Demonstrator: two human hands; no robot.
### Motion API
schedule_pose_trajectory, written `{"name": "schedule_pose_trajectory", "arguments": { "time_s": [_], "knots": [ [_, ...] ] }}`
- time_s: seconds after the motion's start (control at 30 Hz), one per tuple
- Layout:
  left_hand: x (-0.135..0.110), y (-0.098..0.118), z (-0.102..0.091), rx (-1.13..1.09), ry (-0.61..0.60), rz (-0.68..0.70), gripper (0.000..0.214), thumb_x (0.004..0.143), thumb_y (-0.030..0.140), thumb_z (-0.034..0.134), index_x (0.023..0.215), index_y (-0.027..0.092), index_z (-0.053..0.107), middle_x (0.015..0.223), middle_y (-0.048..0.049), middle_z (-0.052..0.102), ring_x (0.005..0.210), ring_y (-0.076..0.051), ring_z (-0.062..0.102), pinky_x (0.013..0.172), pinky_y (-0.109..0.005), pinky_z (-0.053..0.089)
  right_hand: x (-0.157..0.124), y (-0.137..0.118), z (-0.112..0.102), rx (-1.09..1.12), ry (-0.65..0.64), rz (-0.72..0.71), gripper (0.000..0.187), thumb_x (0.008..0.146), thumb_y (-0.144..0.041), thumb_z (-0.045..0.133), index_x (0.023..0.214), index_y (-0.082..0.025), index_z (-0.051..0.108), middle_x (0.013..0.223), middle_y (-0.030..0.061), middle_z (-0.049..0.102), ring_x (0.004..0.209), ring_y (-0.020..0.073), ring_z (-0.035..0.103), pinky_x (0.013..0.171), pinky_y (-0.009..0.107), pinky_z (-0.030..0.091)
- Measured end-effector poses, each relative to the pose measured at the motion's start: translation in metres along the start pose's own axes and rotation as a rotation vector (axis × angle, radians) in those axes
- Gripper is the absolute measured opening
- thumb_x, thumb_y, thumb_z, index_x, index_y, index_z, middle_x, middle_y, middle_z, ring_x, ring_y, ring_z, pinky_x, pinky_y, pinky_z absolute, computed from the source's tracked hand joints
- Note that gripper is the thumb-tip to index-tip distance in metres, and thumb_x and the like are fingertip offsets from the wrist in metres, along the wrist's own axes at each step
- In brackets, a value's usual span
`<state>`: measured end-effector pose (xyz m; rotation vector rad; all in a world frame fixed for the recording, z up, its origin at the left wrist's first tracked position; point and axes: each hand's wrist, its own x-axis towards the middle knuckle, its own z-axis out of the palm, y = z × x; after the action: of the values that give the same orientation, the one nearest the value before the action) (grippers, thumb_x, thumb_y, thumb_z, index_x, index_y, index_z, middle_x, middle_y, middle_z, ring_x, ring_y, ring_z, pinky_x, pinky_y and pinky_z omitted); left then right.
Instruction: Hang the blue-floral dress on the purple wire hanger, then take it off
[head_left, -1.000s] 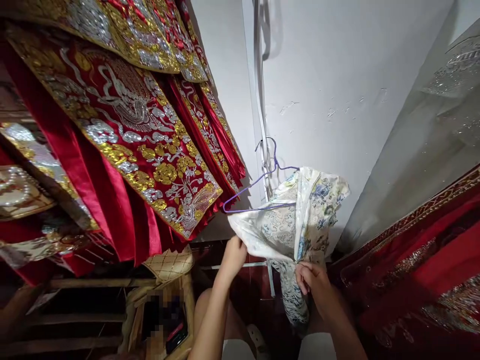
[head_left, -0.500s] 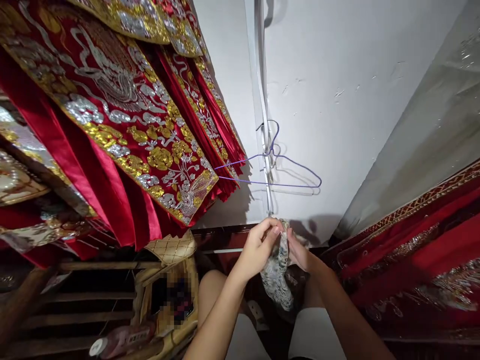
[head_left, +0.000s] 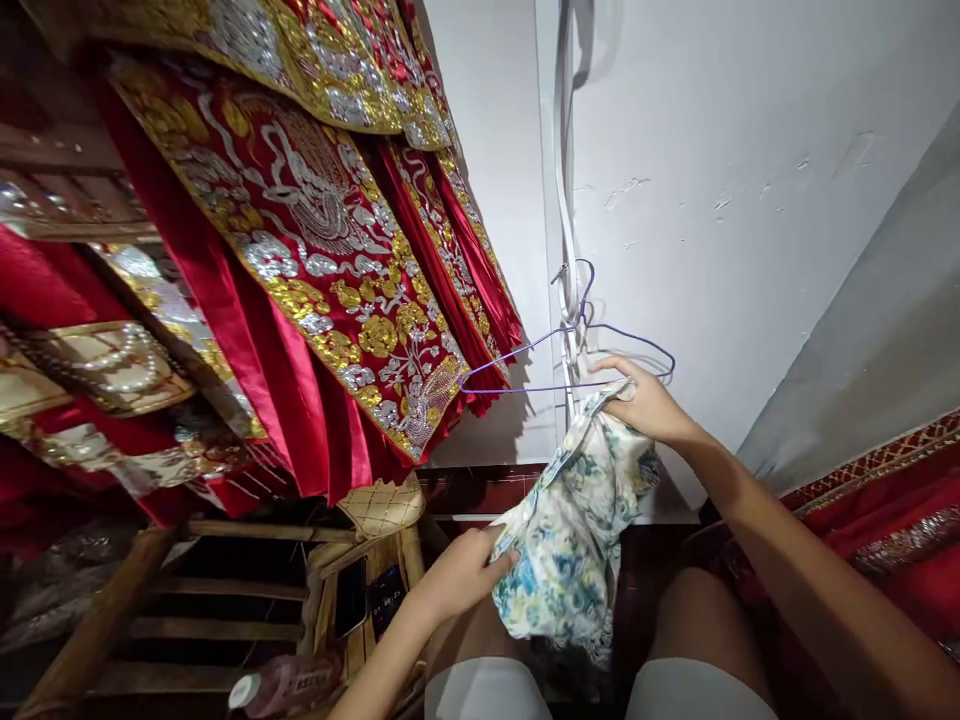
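A white garment with a blue and green floral print [head_left: 570, 540] hangs stretched between my two hands. My left hand [head_left: 471, 572] pinches its lower left edge, low over my knees. Higher up on the right, my right hand [head_left: 637, 400] grips the garment's upper edge, thumb and fingers closed on the fabric. Just above that hand, a purple wire hanger [head_left: 517, 388] hangs against the wall with no garment on it. Its left end meets the hem of the red embroidered costume [head_left: 352, 270]. What kind of garment I hold cannot be told.
White cables [head_left: 564, 180] run down the wall [head_left: 697, 150] by the hanger. At lower left stand a bamboo seat [head_left: 315, 570] with two phones on it and a pink bottle [head_left: 292, 682]. Red fabric [head_left: 900, 530] lies along the right side.
My hands have moved apart, the right one up toward the hanger and the left one down and left. The bunched floral garment is now spread out between them. The view has shifted slightly.
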<state>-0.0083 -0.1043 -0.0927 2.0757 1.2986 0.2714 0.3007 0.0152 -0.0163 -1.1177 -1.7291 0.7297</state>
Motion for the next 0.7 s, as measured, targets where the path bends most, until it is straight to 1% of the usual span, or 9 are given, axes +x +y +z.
{"name": "schedule_pose_trajectory", "arguments": {
  "time_s": [0.07, 0.1, 0.17, 0.27, 0.37, 0.47, 0.57, 0.63, 0.7],
  "knots": [
    [-0.010, 0.000, -0.014, 0.080, 0.100, -0.046, 0.040, 0.100, 0.051, 0.040, 0.102, 0.021, 0.068, 0.097, -0.0082, 0.076, 0.085, -0.025, 0.067, 0.076, -0.030, 0.048, 0.016, 0.021, 0.010, 0.019, 0.014, -0.007, 0.049, 0.073, -0.022, 0.063, 0.122, -0.023, 0.068, 0.106, 0.0067, 0.073, 0.095, 0.0247, 0.068, 0.080, 0.032, 0.052],
    [-0.013, 0.001, -0.021, 0.130, 0.141, -0.059, 0.040, 0.101, 0.049, 0.039, 0.099, 0.021, 0.068, 0.096, -0.0090, 0.075, 0.084, -0.025, 0.067, 0.076, -0.031, 0.048, 0.020, 0.032, 0.015, 0.030, -0.017, 0.005, 0.044, 0.075, -0.024, 0.061, 0.118, -0.023, 0.070, 0.108, 0.0076, 0.073, 0.098, 0.0254, 0.067, 0.083, 0.033, 0.052],
    [-0.013, 0.003, -0.033, 0.240, 0.196, -0.053, 0.041, 0.101, 0.044, 0.037, 0.086, 0.019, 0.067, 0.088, -0.0101, 0.074, 0.081, -0.025, 0.066, 0.080, -0.033, 0.049, 0.018, 0.051, 0.022, 0.043, -0.059, 0.047, 0.030, 0.075, -0.026, 0.057, 0.100, -0.021, 0.073, 0.099, 0.0074, 0.074, 0.092, 0.0253, 0.067, 0.080, 0.034, 0.052],
    [-0.003, 0.006, -0.047, 0.379, 0.226, -0.002, 0.042, 0.100, 0.036, 0.038, 0.075, 0.019, 0.066, 0.089, -0.0100, 0.073, 0.089, -0.025, 0.067, 0.106, -0.045, 0.044, -0.001, 0.064, 0.015, 0.042, -0.016, 0.063, 0.019, 0.073, -0.023, 0.053, 0.083, -0.019, 0.069, 0.079, 0.0040, 0.070, 0.076, 0.0216, 0.062, 0.066, 0.029, 0.047],
    [0.016, 0.012, -0.061, 0.433, 0.252, 0.011, 0.036, 0.100, 0.037, 0.044, 0.083, 0.020, 0.071, 0.122, -0.0125, 0.071, 0.118, -0.030, 0.064, 0.119, -0.058, 0.029, -0.025, 0.059, -0.011, 0.025, 0.030, 0.065, 0.009, 0.072, -0.021, 0.054, 0.075, -0.020, 0.062, 0.069, 0.0006, 0.060, 0.067, 0.0171, 0.053, 0.057, 0.025, 0.040],
    [0.040, 0.024, -0.079, 0.424, 0.321, 0.087, 0.043, 0.102, 0.040, 0.039, 0.092, 0.019, 0.074, 0.148, -0.0137, 0.057, 0.138, -0.033, 0.051, 0.123, -0.060, 0.023, -0.040, 0.046, -0.037, -0.010, 0.134, 0.073, 0.005, 0.071, -0.022, 0.054, 0.065, -0.021, 0.052, 0.061, -0.0023, 0.047, 0.061, 0.0147, 0.042, 0.053, 0.025, 0.032],
    [0.064, 0.037, -0.099, 0.319, 0.376, 0.183, 0.053, 0.103, 0.043, 0.033, 0.084, 0.017, 0.074, 0.149, -0.0149, 0.056, 0.138, -0.032, 0.052, 0.120, -0.052, 0.034, -0.046, 0.033, -0.050, -0.015, 0.219, 0.076, 0.010, 0.069, -0.023, 0.052, 0.061, -0.022, 0.046, 0.058, -0.0030, 0.039, 0.060, 0.0137, 0.036, 0.053, 0.025, 0.028],
    [0.075, 0.047, -0.109, 0.243, 0.427, 0.223, 0.055, 0.102, 0.045, 0.033, 0.071, 0.017, 0.069, 0.148, -0.0156, 0.056, 0.137, -0.033, 0.053, 0.118, -0.049, 0.038, -0.050, 0.027, -0.049, 0.003, 0.184, 0.096, 0.008, 0.067, -0.023, 0.053, 0.062, -0.022, 0.047, 0.060, -0.0029, 0.041, 0.061, 0.0135, 0.036, 0.053, 0.025, 0.029],
    [0.081, 0.057, -0.114, 0.203, 0.489, 0.285, 0.054, 0.102, 0.044, 0.035, 0.067, 0.018, 0.066, 0.152, -0.0147, 0.053, 0.143, -0.032, 0.046, 0.121, -0.049, 0.035, -0.055, 0.023, -0.042, 0.018, 0.114, 0.116, 0.006, 0.068, -0.022, 0.053, 0.064, -0.021, 0.048, 0.062, -0.0028, 0.044, 0.062, 0.0137, 0.039, 0.054, 0.025, 0.029]
  ]
}}
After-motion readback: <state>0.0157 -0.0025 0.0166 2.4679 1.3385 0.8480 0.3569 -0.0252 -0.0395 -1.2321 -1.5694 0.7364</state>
